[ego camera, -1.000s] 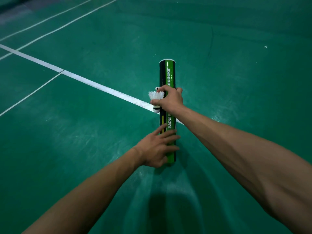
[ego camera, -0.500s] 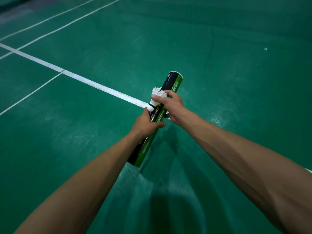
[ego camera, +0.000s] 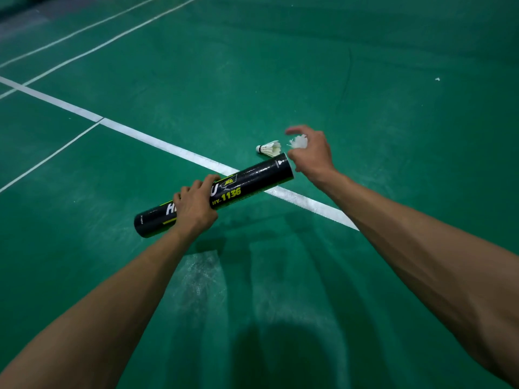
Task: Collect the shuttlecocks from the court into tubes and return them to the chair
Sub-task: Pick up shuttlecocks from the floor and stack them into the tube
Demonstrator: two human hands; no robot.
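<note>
Court floor (ego camera: 393, 248): green mat, scuffed and shiny just ahead of the person, whose shadow falls across the nearest part.
Left hand (ego camera: 193, 209): clamped round the middle of the tube, fingers curled over its top, knuckles toward the camera.
Tube (ego camera: 252, 181): black with yellow lettering, held nearly level above the floor, its far end raised a little and pointing up-right toward the other hand.
Right hand (ego camera: 311, 155): just beyond the tube's far end, fingers curled round white feathers; it is blurred, so the exact grip is hard to read.
Held shuttlecock (ego camera: 300, 141): only the ragged feather skirt shows above the curled fingers; its cork is hidden.
Loose shuttlecock (ego camera: 269, 148): on its side just beyond the tube's mouth, cork pointing left; whether it rests on the floor or is in the air cannot be told.
White line (ego camera: 157, 141): runs diagonally under the tube.
White speck (ego camera: 437, 79): far off to the right, too small to identify.
Step in hand: feeding the held shuttlecock into the tube, by judgement.
Doing it well: keep the tube steady, turn the cork to enter the mouth first, line it up before pushing, and squeeze the feathers lightly; then gather the loose one.
</note>
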